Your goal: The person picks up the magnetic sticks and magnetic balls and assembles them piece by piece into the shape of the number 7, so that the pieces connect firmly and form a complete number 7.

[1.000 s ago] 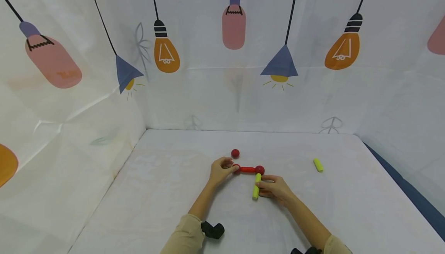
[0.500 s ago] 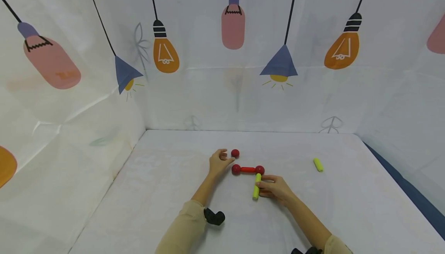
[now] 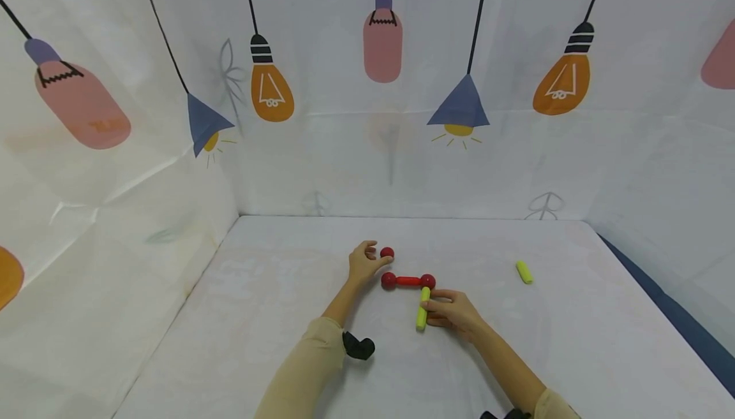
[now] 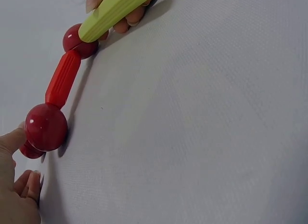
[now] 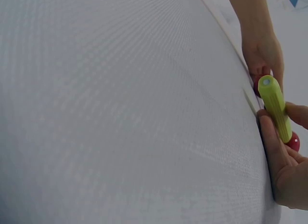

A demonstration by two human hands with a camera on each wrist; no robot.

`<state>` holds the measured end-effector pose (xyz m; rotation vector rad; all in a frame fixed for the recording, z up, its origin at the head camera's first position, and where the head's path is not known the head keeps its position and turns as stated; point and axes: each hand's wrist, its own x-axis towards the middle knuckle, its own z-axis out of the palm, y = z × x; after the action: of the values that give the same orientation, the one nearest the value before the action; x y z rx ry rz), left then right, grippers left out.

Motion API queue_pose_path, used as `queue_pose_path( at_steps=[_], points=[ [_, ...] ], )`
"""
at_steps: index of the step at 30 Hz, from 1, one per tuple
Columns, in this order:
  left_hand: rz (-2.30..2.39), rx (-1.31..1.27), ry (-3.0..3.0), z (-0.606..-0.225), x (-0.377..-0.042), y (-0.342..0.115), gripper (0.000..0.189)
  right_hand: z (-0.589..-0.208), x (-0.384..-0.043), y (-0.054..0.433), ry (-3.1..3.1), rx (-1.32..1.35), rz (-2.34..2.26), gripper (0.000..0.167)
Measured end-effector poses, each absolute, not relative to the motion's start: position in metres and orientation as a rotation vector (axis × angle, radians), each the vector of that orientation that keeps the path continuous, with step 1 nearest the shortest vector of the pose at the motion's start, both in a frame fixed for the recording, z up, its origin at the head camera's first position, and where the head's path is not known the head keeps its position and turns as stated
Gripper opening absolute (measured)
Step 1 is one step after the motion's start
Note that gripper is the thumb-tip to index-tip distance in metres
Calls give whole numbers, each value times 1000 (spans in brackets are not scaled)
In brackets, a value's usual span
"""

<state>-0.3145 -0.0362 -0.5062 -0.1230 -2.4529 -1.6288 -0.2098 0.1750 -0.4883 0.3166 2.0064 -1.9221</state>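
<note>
My right hand (image 3: 456,314) pinches a yellow-green rod (image 3: 423,309) between thumb and fingers. The rod's far end meets a red ball (image 3: 427,281); a short red rod (image 3: 408,281) links that ball to a second red ball (image 3: 388,280). Just beyond this chain lies a loose red ball (image 3: 387,252). My left hand (image 3: 363,263) is beside it, thumb and fingers spread around its near left side. In the left wrist view the loose ball (image 4: 32,151) is partly hidden behind the chain's end ball (image 4: 46,127), and the left thumb (image 4: 13,138) reaches toward it.
Another yellow-green rod (image 3: 524,271) lies farther right on the white table (image 3: 275,317). A white sheet wall (image 3: 344,164) printed with lamps rises behind the table's back edge and along the left. Dark straps (image 3: 358,346) sit on the wrists.
My left hand has let go of the chain's left ball and moved away from me to the loose red ball. My right hand stays in place with the yellow-green rod.
</note>
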Motion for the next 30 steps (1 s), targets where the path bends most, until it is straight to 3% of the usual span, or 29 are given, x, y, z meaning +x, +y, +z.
queue_pose_path(
  at_steps=[10, 15, 24, 30],
  points=[
    [-1666, -34, -2344, -508, -302, -34, 40, -489, -210, 176, 2006, 294, -1934, 60],
    [-1642, -177, -2413, -507, -293, -38, 32, -489, -209, 175, 2019, 309, -1925, 59],
    [-1653, -533, -2546, -507, -286, -48, 34, -490, -210, 175, 2016, 329, -1934, 60],
    [-1628, -623, -2648, -505, -285, -52, 34, -490, -211, 173, 2022, 355, -1923, 57]
  ],
)
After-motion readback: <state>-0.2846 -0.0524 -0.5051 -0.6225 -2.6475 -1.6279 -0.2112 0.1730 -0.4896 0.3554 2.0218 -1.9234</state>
